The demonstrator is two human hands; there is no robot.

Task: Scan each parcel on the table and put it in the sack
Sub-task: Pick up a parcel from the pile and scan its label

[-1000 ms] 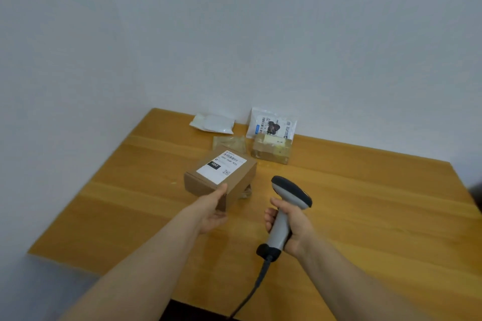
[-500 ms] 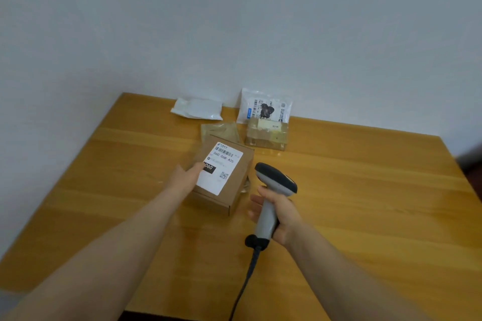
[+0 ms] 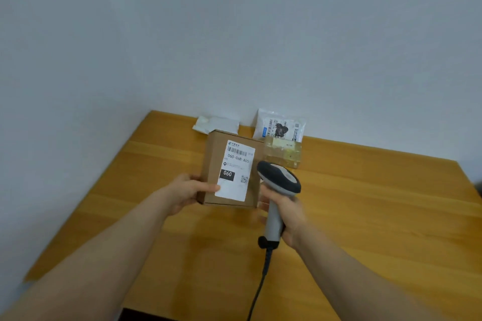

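My left hand (image 3: 186, 191) grips a brown cardboard box (image 3: 214, 161) by its left lower edge, thumb on the front. The box is lifted off the table and tilted so its white shipping label (image 3: 236, 169) with barcode faces me. My right hand (image 3: 288, 214) holds a grey and dark handheld scanner (image 3: 277, 182) by its handle, just right of the box, its head beside the label's right edge. The scanner's black cable (image 3: 260, 284) runs down toward me. No sack is in view.
On the wooden table (image 3: 365, 216), against the wall, lie a white flat parcel (image 3: 216, 124), a white bag parcel with a printed label (image 3: 280, 128) and a clear-wrapped yellowish parcel (image 3: 283, 152). White walls close the table's far and left sides.
My left hand has lifted the box from the table and tipped its label upright toward me. The scanner in my right hand has come up beside the box.
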